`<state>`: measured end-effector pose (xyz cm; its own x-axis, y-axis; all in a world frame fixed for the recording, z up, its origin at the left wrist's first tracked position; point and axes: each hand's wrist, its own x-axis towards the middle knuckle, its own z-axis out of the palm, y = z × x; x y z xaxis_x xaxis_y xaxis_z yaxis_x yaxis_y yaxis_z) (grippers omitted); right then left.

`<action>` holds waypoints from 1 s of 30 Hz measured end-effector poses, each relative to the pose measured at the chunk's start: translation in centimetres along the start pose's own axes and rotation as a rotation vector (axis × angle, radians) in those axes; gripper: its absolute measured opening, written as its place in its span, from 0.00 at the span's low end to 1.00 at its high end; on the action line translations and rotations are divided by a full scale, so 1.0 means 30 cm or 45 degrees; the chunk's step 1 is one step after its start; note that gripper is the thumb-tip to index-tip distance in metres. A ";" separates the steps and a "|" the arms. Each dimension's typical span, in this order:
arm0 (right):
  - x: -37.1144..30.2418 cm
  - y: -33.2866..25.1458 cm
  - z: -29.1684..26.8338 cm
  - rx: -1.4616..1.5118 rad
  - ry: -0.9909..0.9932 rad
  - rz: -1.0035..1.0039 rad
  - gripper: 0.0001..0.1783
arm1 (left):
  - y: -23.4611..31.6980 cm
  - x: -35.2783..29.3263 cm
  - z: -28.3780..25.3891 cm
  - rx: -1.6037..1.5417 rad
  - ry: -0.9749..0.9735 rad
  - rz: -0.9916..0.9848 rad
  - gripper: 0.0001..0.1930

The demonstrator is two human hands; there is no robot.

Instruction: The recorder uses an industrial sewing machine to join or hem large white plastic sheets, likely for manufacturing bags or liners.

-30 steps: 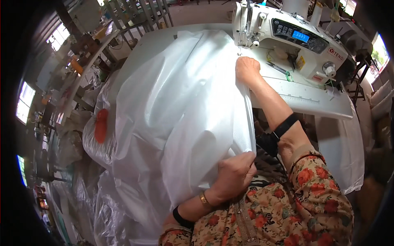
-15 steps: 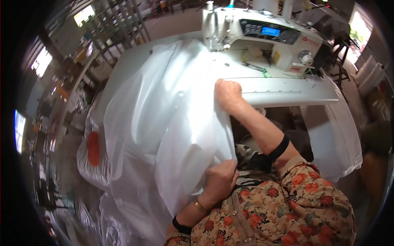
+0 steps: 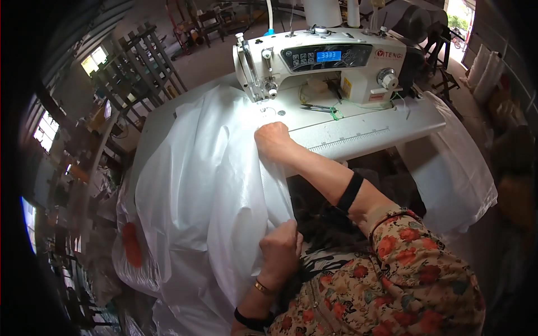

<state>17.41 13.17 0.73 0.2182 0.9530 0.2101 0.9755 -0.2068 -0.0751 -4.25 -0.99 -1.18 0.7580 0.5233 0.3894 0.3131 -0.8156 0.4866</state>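
A large sheet of white, shiny woven plastic fabric (image 3: 190, 185) drapes over the left of the table and down toward my lap. My right hand (image 3: 273, 140) is closed on its right edge, just in front of the sewing machine's needle area. Lower down, close to my body, my left hand (image 3: 280, 246) grips the same edge in a fist. Between the two hands the edge runs fairly taut. The white sewing machine (image 3: 330, 61) has a lit blue display, and its lamp brightens the fabric by the needle. My fingertips are mostly hidden in the folds.
Black tweezers (image 3: 316, 107) and green thread (image 3: 335, 113) lie under the machine arm. More white fabric (image 3: 448, 168) hangs off the table's right end. An orange-red object (image 3: 131, 245) rests on clear plastic at the left. A slatted rack (image 3: 148, 67) stands behind.
The view has shifted, so the machine sits lower and further left. My right hand is nearer the needle area with the fabric edge still in it. My left hand keeps its grip.
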 end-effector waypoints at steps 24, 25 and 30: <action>-0.597 0.003 0.093 1.158 0.304 0.025 0.16 | -0.142 -0.125 0.224 -0.072 0.176 -0.280 0.20; -0.633 -0.008 0.133 1.367 0.154 0.106 0.21 | -0.158 -0.169 0.227 -0.055 0.121 -0.317 0.20; -0.696 -0.107 0.360 1.908 -0.095 0.203 0.34 | -0.267 -0.403 0.253 0.343 0.176 -0.479 0.26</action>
<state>9.41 -3.68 -13.94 0.2695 0.9612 0.0591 0.0019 0.0608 -0.9981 -11.57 -2.67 -15.72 0.4864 0.8073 0.3342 0.7021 -0.5888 0.4005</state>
